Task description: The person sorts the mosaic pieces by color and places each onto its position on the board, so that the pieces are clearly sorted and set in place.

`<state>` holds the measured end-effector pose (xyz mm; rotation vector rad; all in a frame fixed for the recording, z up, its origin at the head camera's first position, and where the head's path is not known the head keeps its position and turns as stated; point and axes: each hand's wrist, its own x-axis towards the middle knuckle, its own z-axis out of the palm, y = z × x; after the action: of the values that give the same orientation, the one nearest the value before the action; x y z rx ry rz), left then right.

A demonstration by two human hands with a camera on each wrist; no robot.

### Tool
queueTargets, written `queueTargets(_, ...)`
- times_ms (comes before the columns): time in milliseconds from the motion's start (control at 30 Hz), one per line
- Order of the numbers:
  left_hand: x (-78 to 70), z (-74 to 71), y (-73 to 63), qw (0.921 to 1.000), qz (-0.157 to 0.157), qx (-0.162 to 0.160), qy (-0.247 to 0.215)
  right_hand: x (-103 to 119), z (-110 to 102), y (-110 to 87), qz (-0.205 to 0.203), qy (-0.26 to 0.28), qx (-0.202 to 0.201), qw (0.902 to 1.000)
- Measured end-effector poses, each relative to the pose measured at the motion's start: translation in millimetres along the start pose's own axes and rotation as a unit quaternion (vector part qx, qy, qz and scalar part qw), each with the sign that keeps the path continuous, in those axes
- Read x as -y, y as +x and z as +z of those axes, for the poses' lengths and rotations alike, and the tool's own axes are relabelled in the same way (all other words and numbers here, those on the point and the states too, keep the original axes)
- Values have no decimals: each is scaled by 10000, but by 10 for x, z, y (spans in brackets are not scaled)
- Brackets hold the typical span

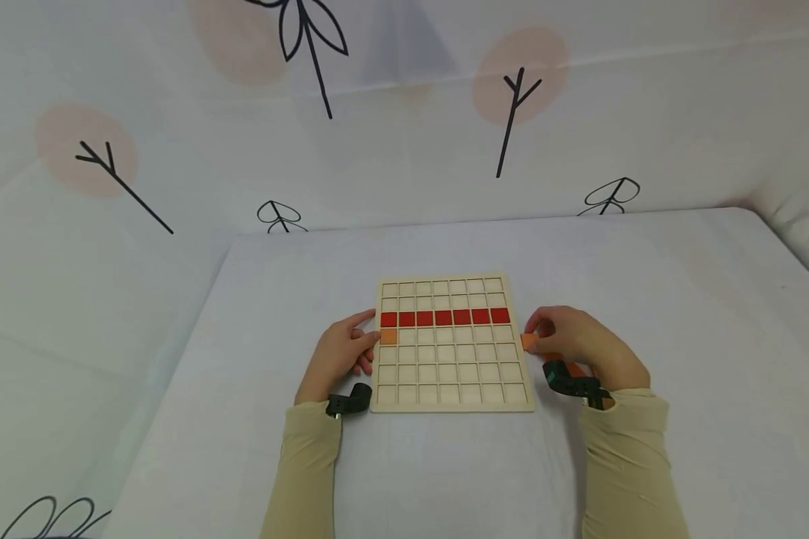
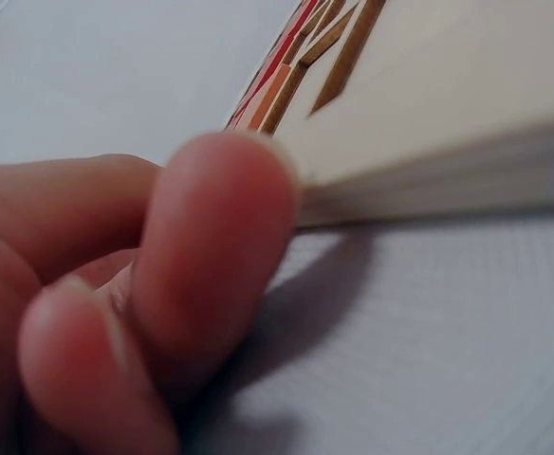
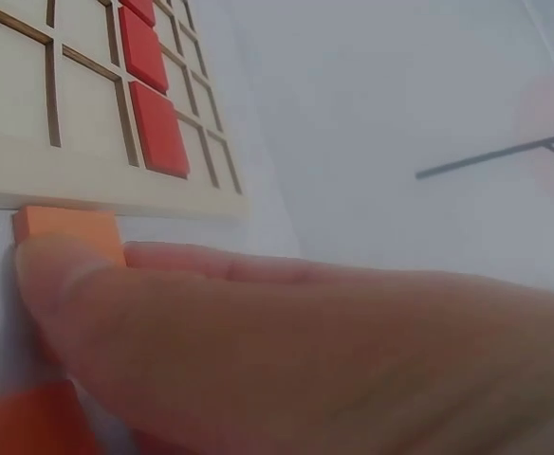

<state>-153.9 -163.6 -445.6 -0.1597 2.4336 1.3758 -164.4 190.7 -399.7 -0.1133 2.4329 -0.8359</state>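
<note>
A pale wooden grid board (image 1: 453,408) lies flat in the head view. Seven red tiles (image 1: 443,317) fill its third row from the far side, and one orange tile (image 1: 389,336) occupies the left cell just below them. Along the board's left edge rests my left hand (image 1: 337,352), its fingertips (image 2: 215,218) against the side. Right of the board, my right hand (image 1: 573,340) pinches another orange tile (image 3: 64,223) between thumb and fingers, close beside the board's edge. More orange-red tiles (image 3: 35,422) lie under that hand, mostly hidden by it.
White cloth covers the table (image 1: 445,479), and a patterned fabric wall (image 1: 404,165) rises behind its far edge. Each wrist wears a small black camera, one at the left wrist (image 1: 349,400) and one at the right wrist (image 1: 573,380).
</note>
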Motion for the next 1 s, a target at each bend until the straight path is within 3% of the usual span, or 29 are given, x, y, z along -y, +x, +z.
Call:
queueTargets(600, 3, 5, 8, 9999, -71, -20, 85, -23, 2, 38, 47, 302, -78, 9995)
queueTargets(1000, -5, 6, 4, 9999, -87, -10, 77, -51, -29, 28, -443, -265, -218, 9984)
